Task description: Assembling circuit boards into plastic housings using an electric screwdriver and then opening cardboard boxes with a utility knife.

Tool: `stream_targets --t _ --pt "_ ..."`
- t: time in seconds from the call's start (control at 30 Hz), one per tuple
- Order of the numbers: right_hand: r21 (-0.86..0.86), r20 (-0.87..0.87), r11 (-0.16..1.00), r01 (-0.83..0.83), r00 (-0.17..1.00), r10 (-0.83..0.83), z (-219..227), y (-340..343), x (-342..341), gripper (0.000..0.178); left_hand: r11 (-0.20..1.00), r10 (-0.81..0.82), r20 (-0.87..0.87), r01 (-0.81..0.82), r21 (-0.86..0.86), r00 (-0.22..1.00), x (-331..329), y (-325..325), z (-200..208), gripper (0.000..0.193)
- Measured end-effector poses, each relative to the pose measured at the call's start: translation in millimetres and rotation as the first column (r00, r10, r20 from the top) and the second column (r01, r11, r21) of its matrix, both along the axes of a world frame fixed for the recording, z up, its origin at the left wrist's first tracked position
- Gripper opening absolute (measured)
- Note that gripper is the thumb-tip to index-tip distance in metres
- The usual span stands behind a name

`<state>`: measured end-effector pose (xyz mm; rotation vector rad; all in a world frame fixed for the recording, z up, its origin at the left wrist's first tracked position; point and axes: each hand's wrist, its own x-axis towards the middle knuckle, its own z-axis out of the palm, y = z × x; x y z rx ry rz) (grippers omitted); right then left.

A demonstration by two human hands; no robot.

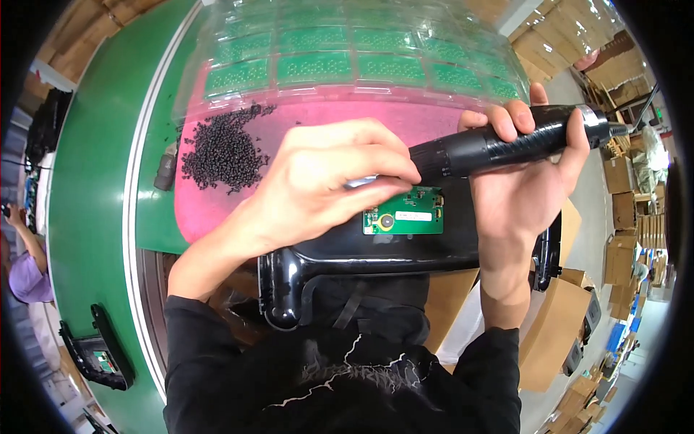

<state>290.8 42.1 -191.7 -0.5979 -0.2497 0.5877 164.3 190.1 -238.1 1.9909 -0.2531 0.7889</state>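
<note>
My right hand [520,159] is wrapped round a black electric screwdriver [499,148], held nearly level with its tip end toward the left. The fingers of my left hand [347,163] pinch together at that tip end; whatever sits between them is mostly hidden, with only a shiny bit showing. Just below the tip, a green circuit board [403,217] with a round part and a white label lies on a glossy black plastic housing [383,253]. The housing rests in front of my body, its far side covered by my hands.
A heap of small black screws [224,152] lies on a pink mat [311,112]. Clear plastic trays [318,65] of green boards stand behind it. Another black housing [97,351] is at the left on the green table [94,195]. Cardboard boxes [553,318] stand at the right.
</note>
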Motion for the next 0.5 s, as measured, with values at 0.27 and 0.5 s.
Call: stream_targets --t 0.27,0.5 --pt "0.109 0.233 0.994 0.025 0.971 -0.050 6 -2 -20 0.044 0.967 -0.079 -0.021 0.071 -0.244 0.997 -4 8 -5 0.012" --pt "0.120 0.422 0.993 0.007 0.905 -0.058 19 -11 -31 0.039 0.919 -0.143 -0.250 0.035 -0.392 0.958 -10 14 -9 0.009"
